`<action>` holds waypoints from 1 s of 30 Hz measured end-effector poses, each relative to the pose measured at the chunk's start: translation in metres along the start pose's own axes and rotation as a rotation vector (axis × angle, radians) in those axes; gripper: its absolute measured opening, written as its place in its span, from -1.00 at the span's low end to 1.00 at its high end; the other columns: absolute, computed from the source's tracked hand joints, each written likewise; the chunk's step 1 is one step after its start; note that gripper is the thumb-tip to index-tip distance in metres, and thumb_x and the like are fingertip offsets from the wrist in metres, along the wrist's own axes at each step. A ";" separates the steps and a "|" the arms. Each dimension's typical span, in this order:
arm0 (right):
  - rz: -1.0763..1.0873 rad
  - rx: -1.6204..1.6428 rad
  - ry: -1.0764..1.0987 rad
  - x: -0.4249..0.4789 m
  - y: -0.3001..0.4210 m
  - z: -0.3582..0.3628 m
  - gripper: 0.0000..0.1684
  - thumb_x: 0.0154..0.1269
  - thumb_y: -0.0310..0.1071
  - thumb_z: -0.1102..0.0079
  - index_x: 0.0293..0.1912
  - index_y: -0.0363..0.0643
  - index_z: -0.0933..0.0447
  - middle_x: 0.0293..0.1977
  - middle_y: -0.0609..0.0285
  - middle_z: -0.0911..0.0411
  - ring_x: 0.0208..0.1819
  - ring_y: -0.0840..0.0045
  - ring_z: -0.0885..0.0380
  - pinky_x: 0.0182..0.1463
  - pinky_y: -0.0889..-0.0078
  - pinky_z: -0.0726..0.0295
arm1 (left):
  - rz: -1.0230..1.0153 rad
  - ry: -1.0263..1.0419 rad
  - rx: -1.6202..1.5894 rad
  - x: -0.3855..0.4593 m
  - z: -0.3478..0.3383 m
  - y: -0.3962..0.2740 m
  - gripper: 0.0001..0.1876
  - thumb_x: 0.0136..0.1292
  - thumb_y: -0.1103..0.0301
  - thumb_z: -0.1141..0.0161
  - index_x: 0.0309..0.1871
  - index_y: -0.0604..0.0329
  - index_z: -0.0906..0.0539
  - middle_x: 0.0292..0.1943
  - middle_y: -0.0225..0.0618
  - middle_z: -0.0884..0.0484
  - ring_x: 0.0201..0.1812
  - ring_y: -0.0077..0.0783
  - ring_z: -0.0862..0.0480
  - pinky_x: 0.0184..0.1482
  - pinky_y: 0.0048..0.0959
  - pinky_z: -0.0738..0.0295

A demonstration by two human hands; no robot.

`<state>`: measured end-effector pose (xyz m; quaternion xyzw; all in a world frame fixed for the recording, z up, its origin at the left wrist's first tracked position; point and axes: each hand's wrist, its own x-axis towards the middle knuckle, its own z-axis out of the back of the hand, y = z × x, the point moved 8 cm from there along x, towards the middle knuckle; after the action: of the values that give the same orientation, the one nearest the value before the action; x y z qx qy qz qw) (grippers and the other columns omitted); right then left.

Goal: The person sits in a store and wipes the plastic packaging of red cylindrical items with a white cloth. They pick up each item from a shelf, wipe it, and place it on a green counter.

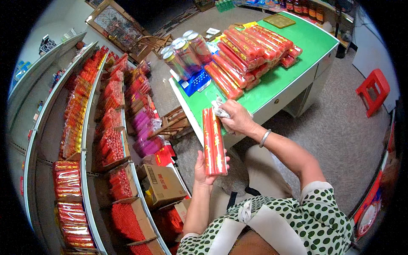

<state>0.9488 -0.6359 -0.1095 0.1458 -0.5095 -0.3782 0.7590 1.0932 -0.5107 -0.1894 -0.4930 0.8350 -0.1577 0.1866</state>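
My left hand (pixel 205 172) holds the lower end of a clear-wrapped pack of red candles (pixel 214 143) with gold writing, tilted upright in front of the desk's near left corner. In my right hand (pixel 237 118) is a crumpled whitish cloth (pixel 221 110), which is against the upper right end of the pack. Just beyond, on the green desktop (pixel 271 83), lies a stack of similar red packs (pixel 242 60). Left of the stack stand several shrink-wrapped drink cans (pixel 188 47), beside a blue packet (pixel 195 83).
Shelves (pixel 84 127) filled with red packs run along the left, with a cardboard box (pixel 164 185) low beside them. A wooden chair (pixel 175 122) is at the desk's left side. A red plastic stool (pixel 373 92) stands at the right, and a gold plaque (pixel 279 20) lies at the desk's far end.
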 end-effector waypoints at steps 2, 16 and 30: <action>-0.112 0.131 0.013 0.001 -0.011 0.000 -0.72 0.06 -0.39 -0.18 -0.18 -0.26 -0.52 -0.34 0.06 -0.51 -0.24 0.25 -0.54 -0.11 0.25 -0.52 | 0.012 0.001 -0.057 -0.002 0.004 0.006 -0.20 0.33 -0.27 0.12 0.37 0.28 -0.21 0.15 0.12 -0.46 0.00 0.08 -0.62 -0.09 0.09 -0.61; 0.463 -0.187 0.574 -0.051 0.120 -0.046 -0.55 0.00 -0.12 -0.31 -0.13 -0.14 -0.48 -0.20 0.04 -0.40 -0.10 0.18 -0.40 -0.07 0.10 -0.37 | -0.005 -0.268 -0.202 0.006 0.025 0.024 -0.39 0.43 -0.21 0.31 0.27 0.05 -0.37 0.09 -0.13 -0.55 -0.05 -0.04 -0.65 -0.13 0.12 -0.61; 0.399 -0.295 0.460 -0.014 0.080 -0.065 -0.42 -0.06 -0.27 -0.27 0.06 -0.11 -0.48 -0.15 0.06 -0.42 -0.12 0.18 -0.36 -0.06 0.17 -0.35 | -0.010 -0.110 -0.145 0.016 0.026 0.023 -0.41 0.45 -0.16 0.29 0.22 0.14 -0.41 0.03 -0.05 -0.59 -0.13 -0.05 -0.69 -0.17 0.00 -0.65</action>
<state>1.0373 -0.5831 -0.0985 0.0131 -0.2833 -0.2492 0.9260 1.0808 -0.5166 -0.2255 -0.5173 0.8303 -0.0705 0.1950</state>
